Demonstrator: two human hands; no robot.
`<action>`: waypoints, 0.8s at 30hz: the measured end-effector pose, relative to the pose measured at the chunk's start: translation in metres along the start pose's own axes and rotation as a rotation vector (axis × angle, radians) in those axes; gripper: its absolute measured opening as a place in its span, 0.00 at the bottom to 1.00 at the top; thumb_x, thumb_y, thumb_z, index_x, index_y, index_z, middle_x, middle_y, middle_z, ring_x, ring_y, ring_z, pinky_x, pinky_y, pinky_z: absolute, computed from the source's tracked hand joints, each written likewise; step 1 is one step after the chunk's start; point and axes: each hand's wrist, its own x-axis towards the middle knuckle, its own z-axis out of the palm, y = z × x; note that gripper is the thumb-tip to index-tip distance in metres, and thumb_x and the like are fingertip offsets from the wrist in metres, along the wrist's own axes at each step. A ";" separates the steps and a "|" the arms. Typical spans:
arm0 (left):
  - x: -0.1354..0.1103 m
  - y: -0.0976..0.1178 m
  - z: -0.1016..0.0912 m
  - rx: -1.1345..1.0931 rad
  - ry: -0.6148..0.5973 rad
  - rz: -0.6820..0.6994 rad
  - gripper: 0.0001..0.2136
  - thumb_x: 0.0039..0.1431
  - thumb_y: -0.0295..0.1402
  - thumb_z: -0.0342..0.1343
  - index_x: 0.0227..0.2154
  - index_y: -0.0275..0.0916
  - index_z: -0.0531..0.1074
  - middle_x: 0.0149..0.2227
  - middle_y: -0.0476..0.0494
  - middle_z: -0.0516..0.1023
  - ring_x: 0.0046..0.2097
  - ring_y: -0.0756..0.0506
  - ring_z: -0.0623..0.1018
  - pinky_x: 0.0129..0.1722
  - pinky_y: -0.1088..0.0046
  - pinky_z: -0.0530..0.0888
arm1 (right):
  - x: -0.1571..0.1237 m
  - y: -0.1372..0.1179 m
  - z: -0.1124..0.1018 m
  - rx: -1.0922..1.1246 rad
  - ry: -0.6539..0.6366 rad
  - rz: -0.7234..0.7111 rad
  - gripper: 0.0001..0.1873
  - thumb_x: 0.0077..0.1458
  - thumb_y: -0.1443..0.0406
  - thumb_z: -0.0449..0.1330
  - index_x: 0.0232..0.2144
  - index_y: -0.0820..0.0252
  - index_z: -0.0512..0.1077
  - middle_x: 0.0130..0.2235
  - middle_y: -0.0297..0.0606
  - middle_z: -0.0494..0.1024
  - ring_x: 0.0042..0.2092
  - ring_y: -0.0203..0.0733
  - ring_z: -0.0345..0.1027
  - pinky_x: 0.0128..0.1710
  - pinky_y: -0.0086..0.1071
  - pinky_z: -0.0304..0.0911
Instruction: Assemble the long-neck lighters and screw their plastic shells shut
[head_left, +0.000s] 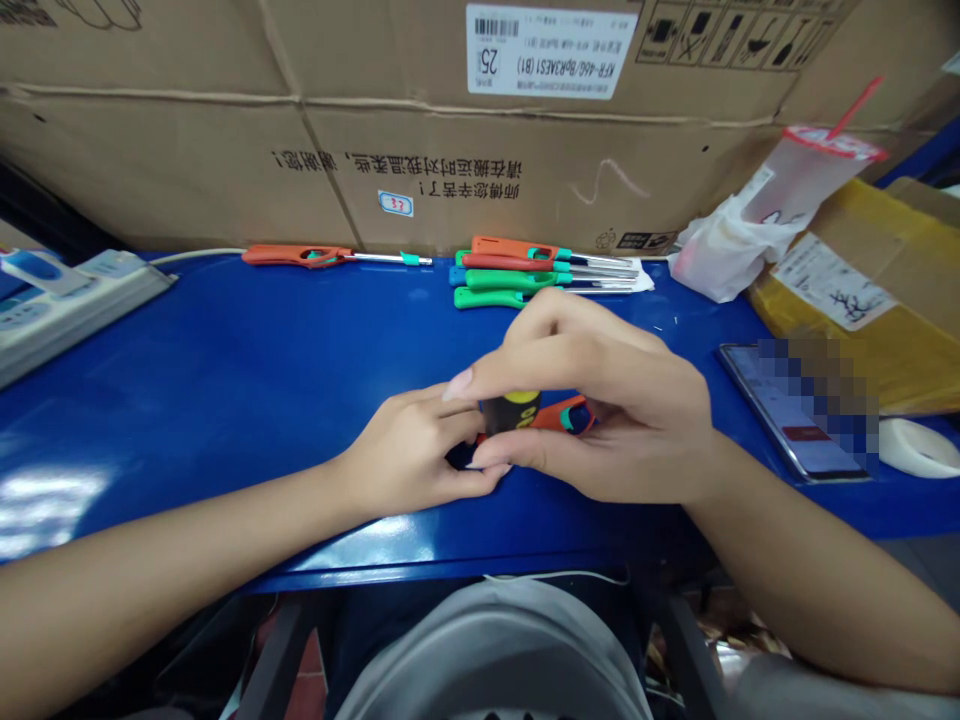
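My right hand point(637, 410) pinches a short black-and-yellow handle point(511, 412) between thumb and fingers; its far end is hidden. Under that hand an orange gas lighter point(553, 414) with a green trigger lies just above the blue table, partly covered by my fingers. My left hand point(416, 450) rests low on the table, fingers curled around the lighter's left end. Behind my hands several orange, green and blue gas lighters point(517, 277) lie in a pile, metal tubes to the right. Another orange gas lighter point(296, 256) lies at the back left.
A large cardboard box point(300, 200) walls off the back of the blue table point(225, 350). At left is a white power strip point(82, 305). On the right are a bagged cup point(787, 190), a yellow-taped parcel point(915, 330), a phone point(795, 415) and a white mouse point(919, 447).
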 end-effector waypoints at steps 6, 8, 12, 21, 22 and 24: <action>-0.001 -0.005 0.003 0.115 0.060 0.118 0.11 0.64 0.41 0.61 0.33 0.38 0.78 0.32 0.44 0.81 0.37 0.42 0.82 0.37 0.66 0.77 | 0.002 0.000 -0.006 0.078 -0.117 -0.009 0.18 0.68 0.72 0.58 0.59 0.65 0.71 0.56 0.40 0.82 0.54 0.37 0.75 0.59 0.37 0.73; -0.001 -0.006 0.005 0.123 0.074 0.133 0.11 0.64 0.41 0.61 0.33 0.38 0.78 0.32 0.44 0.81 0.36 0.42 0.82 0.36 0.67 0.76 | 0.002 0.000 -0.006 0.105 -0.115 -0.005 0.17 0.68 0.73 0.58 0.57 0.65 0.72 0.56 0.38 0.82 0.53 0.36 0.76 0.57 0.35 0.73; -0.001 -0.003 0.005 0.051 0.034 0.061 0.10 0.63 0.40 0.61 0.31 0.39 0.76 0.32 0.45 0.80 0.37 0.43 0.81 0.37 0.68 0.77 | 0.000 0.003 -0.001 -0.012 -0.025 -0.036 0.12 0.68 0.64 0.63 0.52 0.58 0.76 0.46 0.35 0.83 0.46 0.36 0.76 0.50 0.35 0.76; 0.000 -0.004 0.005 0.068 0.049 0.104 0.10 0.63 0.40 0.62 0.39 0.38 0.79 0.38 0.41 0.82 0.43 0.39 0.82 0.42 0.62 0.78 | -0.001 -0.002 -0.009 -0.079 -0.211 0.036 0.20 0.74 0.63 0.52 0.65 0.58 0.65 0.57 0.39 0.78 0.58 0.40 0.74 0.61 0.40 0.71; 0.000 -0.005 0.006 0.075 0.062 0.127 0.10 0.63 0.39 0.62 0.40 0.38 0.79 0.38 0.41 0.82 0.43 0.38 0.82 0.43 0.61 0.78 | -0.002 -0.001 -0.010 -0.072 -0.227 0.037 0.21 0.74 0.63 0.51 0.65 0.57 0.65 0.59 0.38 0.78 0.59 0.40 0.73 0.62 0.40 0.71; 0.000 -0.006 0.007 0.077 0.083 0.147 0.09 0.63 0.38 0.62 0.40 0.36 0.78 0.38 0.40 0.82 0.44 0.38 0.82 0.45 0.60 0.78 | -0.002 0.000 -0.010 -0.077 -0.212 0.033 0.19 0.74 0.64 0.52 0.64 0.55 0.67 0.59 0.37 0.79 0.58 0.39 0.74 0.62 0.39 0.71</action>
